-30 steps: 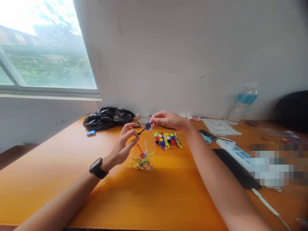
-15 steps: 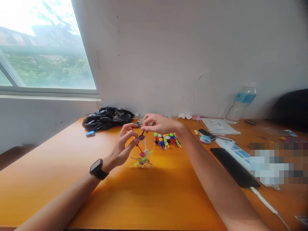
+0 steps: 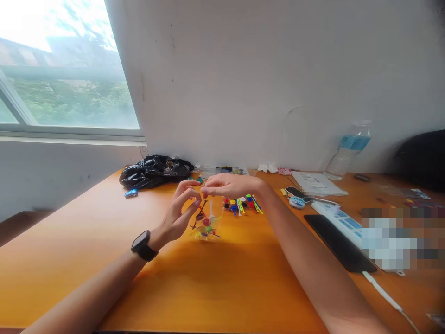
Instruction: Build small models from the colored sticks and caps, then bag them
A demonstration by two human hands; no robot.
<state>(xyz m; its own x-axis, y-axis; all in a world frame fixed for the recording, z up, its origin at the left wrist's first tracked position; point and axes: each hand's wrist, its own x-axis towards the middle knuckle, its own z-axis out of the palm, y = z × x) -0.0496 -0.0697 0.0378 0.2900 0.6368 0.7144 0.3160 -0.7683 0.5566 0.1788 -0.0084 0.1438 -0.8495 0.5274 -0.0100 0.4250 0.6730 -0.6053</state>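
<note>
1. Holding: left hand (image 3: 181,211) and right hand (image 3: 227,185) meet fingertip to fingertip above a small clear bag (image 3: 206,222); both appear pinched on its top edge, though the fingers hide the exact contact.
2. Bag contents: a handful of coloured pin-and-disc pieces, with a black stick (image 3: 200,209) slanting in at the mouth.
3. Progress, as judged: a few pieces are bagged; a loose pile of coloured pieces (image 3: 243,203) lies just beyond on the table, so much looks left.
4. Surface: orange table (image 3: 225,287), glossy, bearing a black plastic bag (image 3: 156,170), phone (image 3: 339,242), power strip (image 3: 342,217), water bottle (image 3: 347,150), papers (image 3: 314,182).
5. Room: white wall (image 3: 260,69) behind; window (image 3: 59,65) at left showing greenery.
6. Wrist: black watch (image 3: 143,245) on the left.
</note>
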